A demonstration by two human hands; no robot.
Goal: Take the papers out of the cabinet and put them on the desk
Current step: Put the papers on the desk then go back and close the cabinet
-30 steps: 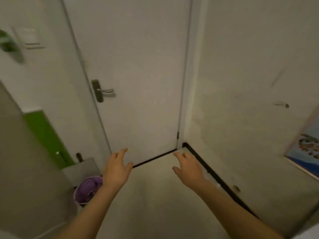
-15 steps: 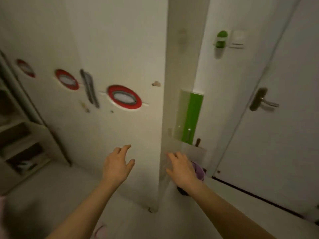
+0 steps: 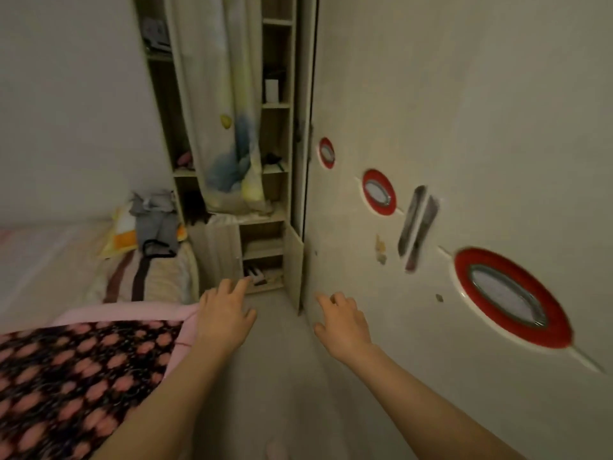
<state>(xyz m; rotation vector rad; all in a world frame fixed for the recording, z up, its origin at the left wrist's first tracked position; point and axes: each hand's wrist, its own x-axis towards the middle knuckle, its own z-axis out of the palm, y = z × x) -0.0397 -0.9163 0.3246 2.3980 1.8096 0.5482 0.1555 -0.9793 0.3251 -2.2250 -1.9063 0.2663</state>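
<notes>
Left hand (image 3: 225,313): empty, fingers spread and loosely curled, palm down, stretched forward over the floor gap between the bed and the wardrobe. It gripps nothing; I take the reach as aimed at the low shelves ahead.
Right hand (image 3: 343,322): also empty, fingers open and slightly bent, hovering just beside the wardrobe's big door, whether it touches the panel I cannot tell.
Cabinet (image 3: 262,257): far centre, a small low compartment at the foot of the tall open shelving, its narrow door (image 3: 293,260) swung open to the right, which is why the shelves inside are in plain sight.
Papers (image 3: 257,277): something pale and flat lies on the bottom shelf of that compartment, just beyond the left fingertips in the view; most likely the papers, though too blurred to be sure.
Wardrobe door (image 3: 464,161): fills the right side, white with red-rimmed oval insets and a pair of dark handles (image 3: 418,224), shut.
Bed (image 3: 66,376): near left, covered by a pink and black patterned blanket; clothes (image 3: 154,224) heaped at its far end beside the shelving.
Curtain (image 3: 229,111): hangs down over the upper shelves, half hiding them.
Desk: not in view.
Stage: approach only, nothing lifted yet.
Next move, as I judge it: bend lower and slide fingers under the flat stack.
</notes>
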